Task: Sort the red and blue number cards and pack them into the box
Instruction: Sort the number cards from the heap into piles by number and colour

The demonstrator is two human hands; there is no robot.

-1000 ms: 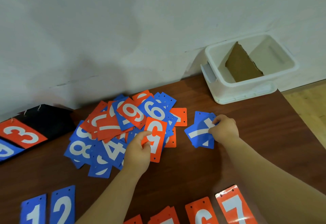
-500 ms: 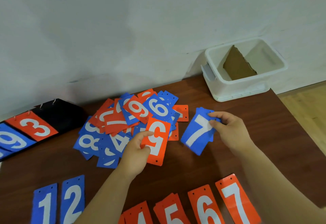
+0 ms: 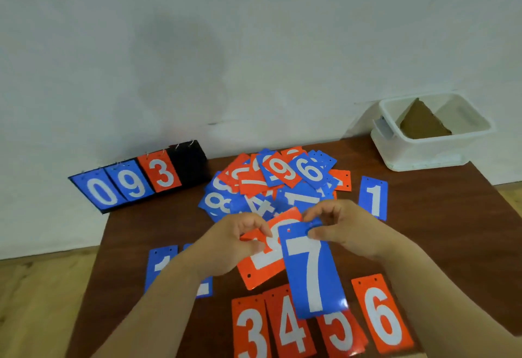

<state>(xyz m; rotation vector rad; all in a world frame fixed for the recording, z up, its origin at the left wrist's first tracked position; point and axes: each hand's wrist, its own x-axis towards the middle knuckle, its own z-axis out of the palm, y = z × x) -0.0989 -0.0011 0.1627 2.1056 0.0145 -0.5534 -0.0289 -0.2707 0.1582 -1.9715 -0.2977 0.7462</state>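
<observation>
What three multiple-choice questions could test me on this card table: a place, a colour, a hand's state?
1. Where is the white box?
A. table's far right corner B. floor C. under the cards
2. The right hand holds a 7 card coloured:
A. red B. blue C. black
3. The left hand:
A. lies flat B. pinches a red card C. points

Answers: A, it stands by the wall there; B, white 7 on blue; B, fingers curl on the card.
</observation>
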